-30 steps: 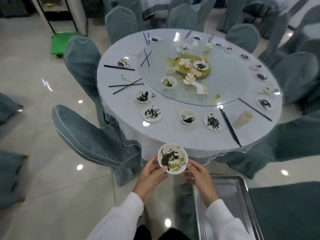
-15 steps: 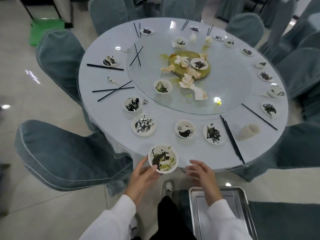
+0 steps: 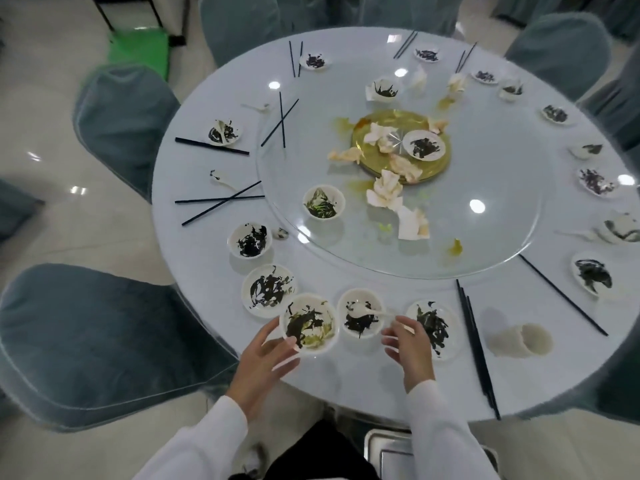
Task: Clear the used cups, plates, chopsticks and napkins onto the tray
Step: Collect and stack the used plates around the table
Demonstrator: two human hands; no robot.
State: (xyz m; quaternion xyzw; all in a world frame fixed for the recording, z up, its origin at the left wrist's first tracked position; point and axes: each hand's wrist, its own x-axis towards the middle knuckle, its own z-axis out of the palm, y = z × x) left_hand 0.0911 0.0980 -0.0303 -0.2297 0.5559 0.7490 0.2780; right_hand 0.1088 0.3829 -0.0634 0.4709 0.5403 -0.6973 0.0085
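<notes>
My left hand (image 3: pixel 263 358) holds a dirty white bowl (image 3: pixel 310 322) with dark and yellow smears, thumb at its rim and fingers beneath, over the near edge of the round table (image 3: pixel 346 386). My right hand (image 3: pixel 408 344) hovers with loosely bent fingers and holds nothing. It is between a bowl with a white spoon (image 3: pixel 362 317) and a smeared plate (image 3: pixel 434 329). A corner of the metal tray (image 3: pixel 391 455) shows at the bottom, below the table edge. Black chopsticks (image 3: pixel 476 344) and a tipped white cup (image 3: pixel 523 341) lie to the right.
Several more dirty bowls, plates and chopstick pairs ring the table. Crumpled napkins (image 3: pixel 384 188) and a gold plate (image 3: pixel 398 147) lie on the glass turntable (image 3: pixel 485 237). Covered chairs (image 3: pixel 86 341) stand close on the left and right.
I have moved closer to the table. My right hand let go of the bowl and went to the spoon bowl. My left hand carried the bowl forward over the table's edge.
</notes>
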